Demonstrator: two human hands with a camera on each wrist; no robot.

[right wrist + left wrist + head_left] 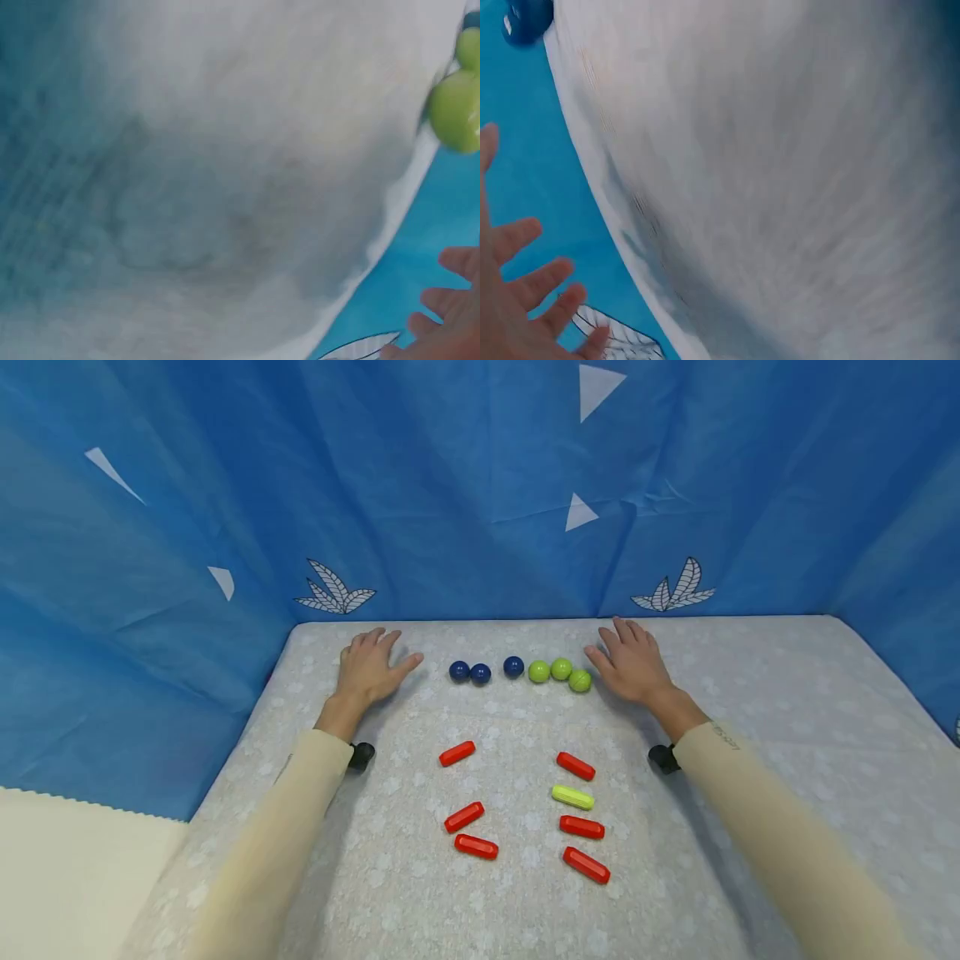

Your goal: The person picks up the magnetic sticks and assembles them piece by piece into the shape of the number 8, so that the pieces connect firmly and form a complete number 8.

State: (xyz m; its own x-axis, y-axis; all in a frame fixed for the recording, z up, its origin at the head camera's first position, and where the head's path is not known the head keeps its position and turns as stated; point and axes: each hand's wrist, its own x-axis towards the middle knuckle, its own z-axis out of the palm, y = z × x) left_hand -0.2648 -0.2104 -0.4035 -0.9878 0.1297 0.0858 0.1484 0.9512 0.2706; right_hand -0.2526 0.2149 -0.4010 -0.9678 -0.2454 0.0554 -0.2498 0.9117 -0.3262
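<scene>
Okay, looking at two empty grips in the upper half of the head view: left hand (371,667) left of centre, right hand (633,667) right of centre, fingers spread apart, clamped on nothing. Between them on the table (517,910), three dark blue balls (480,674) left of three green balls (561,669), all near the upper middle. Further down the middle, red bars (582,827) plus one yellow-green bar (573,797), well away from both hands. Would guess light, smooth and stiff for the balls, not very fragile but quick to roll. Best to pinch low and round the widest part, thumb opposite fingertips. Wrist views not much help: left hand cut off at the left edge, right hand at the right edge, blue and green balls clipped near the upper corners, table mostly a blur. Can't make out any fingertip contact with the table, or the balls' material.
</scene>
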